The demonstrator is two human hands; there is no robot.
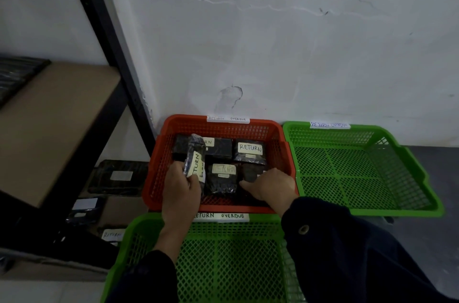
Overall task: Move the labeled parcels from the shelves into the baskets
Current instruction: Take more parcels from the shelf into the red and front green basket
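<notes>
both arms in dark sleeves reach out over the near green plastic basket with holes [236, 265], which sits on the floor. the left hand [181, 191] is curled tight round a black wrapped parcel with a white "return" label [195, 158] and holds it standing on its end, inside the red plastic basket [161, 153]. the right hand [270, 187] lies palm down on a dark parcel at the front right of the red basket [250, 172], thumb sticking out to the left; i cannot tell if it grips it. more black labeled parcels [249, 152] lie flat in the red basket. beside it, on the right, is a second green basket [347, 178]. on the left, a black parcel [119, 177] lies on a low shelf.
</notes>
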